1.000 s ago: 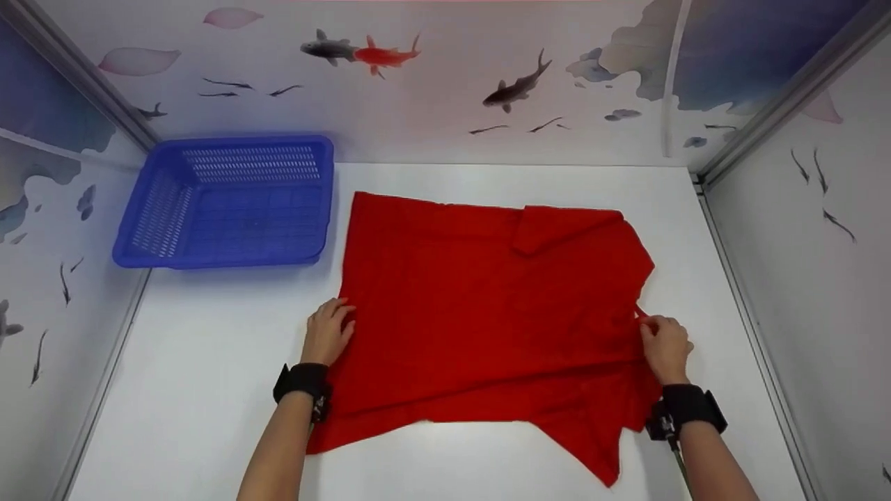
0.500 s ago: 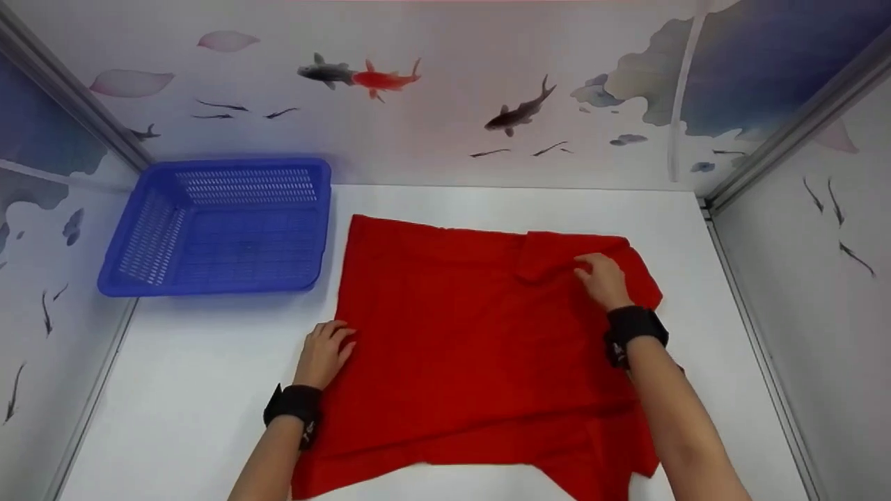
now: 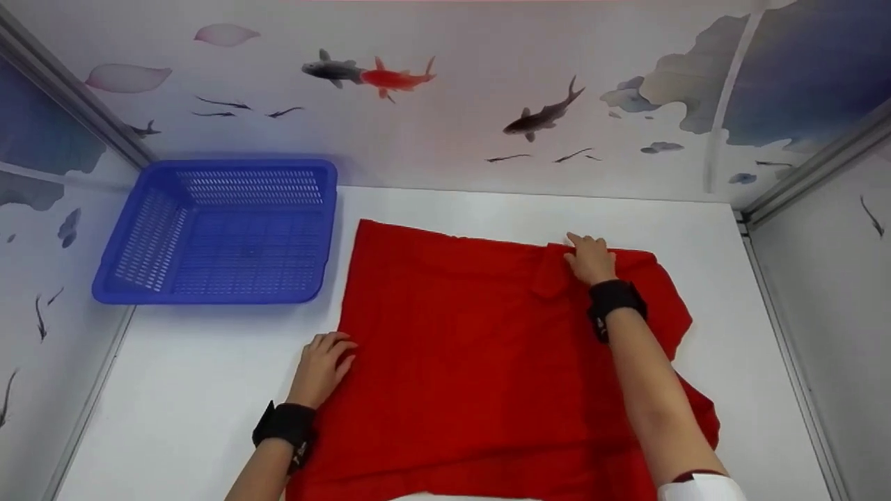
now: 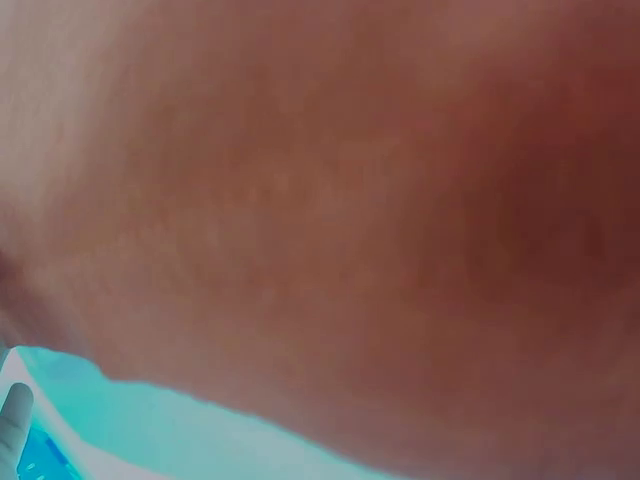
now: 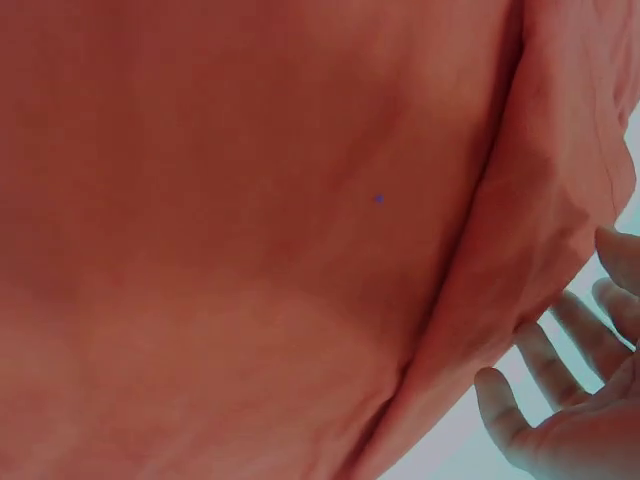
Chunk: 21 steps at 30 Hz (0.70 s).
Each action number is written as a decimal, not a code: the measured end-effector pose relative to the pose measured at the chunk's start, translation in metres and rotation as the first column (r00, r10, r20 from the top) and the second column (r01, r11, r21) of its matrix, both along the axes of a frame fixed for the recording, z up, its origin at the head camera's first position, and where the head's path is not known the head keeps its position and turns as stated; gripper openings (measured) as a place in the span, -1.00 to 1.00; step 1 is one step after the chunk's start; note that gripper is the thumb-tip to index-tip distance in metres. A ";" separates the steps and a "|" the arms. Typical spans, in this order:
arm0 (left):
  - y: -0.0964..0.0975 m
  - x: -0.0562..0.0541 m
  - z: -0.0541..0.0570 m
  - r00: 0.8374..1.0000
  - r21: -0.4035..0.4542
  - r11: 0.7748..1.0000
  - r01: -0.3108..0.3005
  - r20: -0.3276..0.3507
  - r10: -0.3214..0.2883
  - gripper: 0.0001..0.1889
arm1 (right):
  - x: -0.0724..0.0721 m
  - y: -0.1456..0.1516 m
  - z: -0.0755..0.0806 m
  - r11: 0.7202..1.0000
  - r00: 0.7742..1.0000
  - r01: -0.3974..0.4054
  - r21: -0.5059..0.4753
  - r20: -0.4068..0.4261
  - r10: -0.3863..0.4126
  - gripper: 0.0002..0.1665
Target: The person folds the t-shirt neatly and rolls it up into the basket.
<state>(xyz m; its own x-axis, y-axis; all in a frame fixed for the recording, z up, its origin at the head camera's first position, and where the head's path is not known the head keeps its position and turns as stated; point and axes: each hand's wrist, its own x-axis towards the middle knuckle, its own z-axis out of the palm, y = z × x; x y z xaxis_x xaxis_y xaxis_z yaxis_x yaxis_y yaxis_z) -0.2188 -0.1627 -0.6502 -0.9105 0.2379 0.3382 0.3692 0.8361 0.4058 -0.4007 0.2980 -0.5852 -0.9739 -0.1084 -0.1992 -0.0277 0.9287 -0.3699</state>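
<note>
A red shirt (image 3: 452, 362) lies spread sideways, its straight hem to the left and a folded-over sleeve at the far right. My left hand (image 3: 321, 365) rests on the hem edge with its fingers loosely bent. At the far edge, by the folded sleeve, is my right hand (image 3: 592, 261), fingers reaching to the cloth's border. In the right wrist view the right hand (image 5: 590, 430) has its fingers spread apart beside the shirt's edge (image 5: 540, 220), holding nothing. A blurred close surface fills most of the left wrist view, with a fingertip (image 4: 15, 420) at its lower left.
A blue plastic basket (image 3: 247, 243) with slotted walls stands at the back left of the white table (image 3: 188, 390). Printed panels with fish pictures (image 3: 459, 167) enclose the back and both sides. Both wrists wear black straps.
My right hand has left the shirt's right-hand side and crossed over the cloth to its far edge. The left hand stays on the hem. The head view has shifted slightly.
</note>
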 end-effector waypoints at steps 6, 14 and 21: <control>-0.005 0.014 0.005 1.000 0.006 1.000 0.025 -0.013 -0.025 -0.79 | -0.001 0.006 0.012 0.977 0.964 0.162 -0.138 -0.188 -0.187 -0.76; -0.011 0.028 0.011 0.999 0.013 0.999 0.042 0.005 -0.042 -0.78 | -0.011 0.028 0.050 0.776 0.848 0.462 -0.429 -0.042 -0.528 -0.54; -0.010 0.032 0.012 0.999 0.008 1.000 0.030 0.031 -0.030 -0.78 | 0.013 0.054 0.045 0.844 0.941 0.338 -0.416 0.161 -0.298 -0.35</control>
<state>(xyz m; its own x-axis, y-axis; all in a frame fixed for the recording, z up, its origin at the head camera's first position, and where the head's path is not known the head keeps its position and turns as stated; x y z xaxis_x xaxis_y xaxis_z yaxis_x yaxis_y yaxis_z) -0.1864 -0.1731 -0.6381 -0.9131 0.2631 0.3116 0.3813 0.8218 0.4234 -0.3876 0.3516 -0.5404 -0.9507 0.1100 -0.2899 0.2926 0.6275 -0.7215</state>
